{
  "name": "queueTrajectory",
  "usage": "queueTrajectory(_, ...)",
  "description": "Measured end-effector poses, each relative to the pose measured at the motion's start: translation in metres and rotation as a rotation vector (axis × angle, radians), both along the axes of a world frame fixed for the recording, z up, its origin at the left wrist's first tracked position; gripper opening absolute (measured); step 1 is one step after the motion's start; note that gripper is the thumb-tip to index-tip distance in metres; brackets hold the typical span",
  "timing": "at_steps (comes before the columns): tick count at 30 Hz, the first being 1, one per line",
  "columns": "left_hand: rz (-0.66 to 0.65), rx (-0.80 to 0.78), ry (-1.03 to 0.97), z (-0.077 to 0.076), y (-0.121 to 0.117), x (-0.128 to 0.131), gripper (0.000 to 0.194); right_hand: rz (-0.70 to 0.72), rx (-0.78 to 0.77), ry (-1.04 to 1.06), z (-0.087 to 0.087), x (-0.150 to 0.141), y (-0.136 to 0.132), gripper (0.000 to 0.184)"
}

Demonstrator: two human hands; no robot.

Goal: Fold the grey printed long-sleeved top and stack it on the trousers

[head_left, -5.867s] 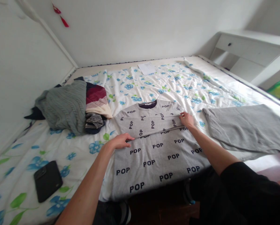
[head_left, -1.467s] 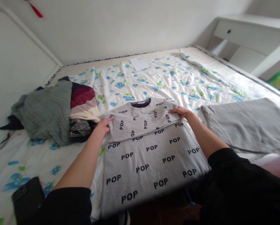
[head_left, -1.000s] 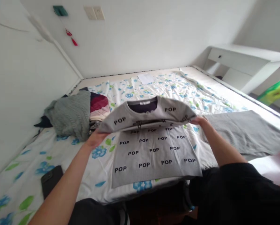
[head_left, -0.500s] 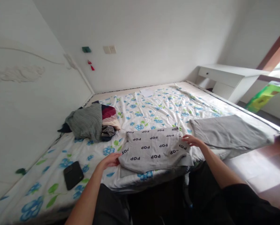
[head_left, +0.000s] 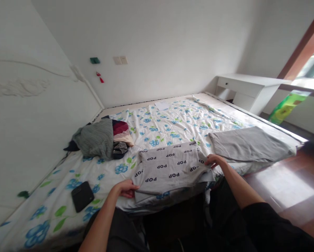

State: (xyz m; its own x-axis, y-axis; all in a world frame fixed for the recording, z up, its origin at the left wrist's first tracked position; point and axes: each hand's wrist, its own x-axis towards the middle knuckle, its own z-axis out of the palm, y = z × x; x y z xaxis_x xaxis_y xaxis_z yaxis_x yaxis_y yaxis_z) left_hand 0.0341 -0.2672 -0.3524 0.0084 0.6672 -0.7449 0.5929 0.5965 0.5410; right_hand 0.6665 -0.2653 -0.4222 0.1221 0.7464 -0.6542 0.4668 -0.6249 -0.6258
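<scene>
A grey sweatshirt (head_left: 169, 168) printed with dark "POP" lettering lies folded into a rectangle at the near edge of the bed. My left hand (head_left: 125, 188) rests palm down on its near left corner. My right hand (head_left: 213, 160) lies against its right side, fingers on the fold. Neither hand seems to close on the cloth. The sweatshirt's collar is hidden inside the fold.
A folded grey ribbed garment (head_left: 248, 144) lies to the right on the floral bedding (head_left: 178, 120). A black phone (head_left: 80, 196) lies near the left. A heap of clothes (head_left: 99, 138) sits by the wall. A white desk (head_left: 251, 89) stands beyond.
The sweatshirt has gone from a half-folded flat shape to a compact folded rectangle. My head has risen, widening the view, and both hands have moved onto the cloth's edges.
</scene>
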Motion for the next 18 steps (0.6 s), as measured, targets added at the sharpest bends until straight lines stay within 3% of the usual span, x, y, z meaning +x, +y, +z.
queueTrajectory(4, 0.023, 0.068, 0.120, -0.002, 0.011, -0.008, 0.058, 0.036, 0.076, -0.096, -0.002, -0.001, 0.009, 0.033)
queueTrajectory(9, 0.088, 0.505, 0.094, -0.006, 0.034, 0.001, 0.047, 0.026, 0.374, -0.285, 0.002, -0.006, 0.029, 0.027)
queueTrajectory(11, 0.104, 0.604, 0.065, -0.008, 0.043, 0.009, 0.045, 0.025, 0.375, -0.294, 0.002, -0.011, 0.037, 0.031)
queueTrajectory(14, 0.116, 0.632, 0.059, -0.013, 0.058, 0.022, 0.044, 0.025, 0.351, -0.259, -0.002, -0.019, 0.050, 0.031)
queueTrajectory(18, 0.018, 0.644, 0.128, -0.027, 0.080, 0.029, 0.045, -0.002, 0.309, -0.201, -0.010, -0.023, 0.064, 0.030)
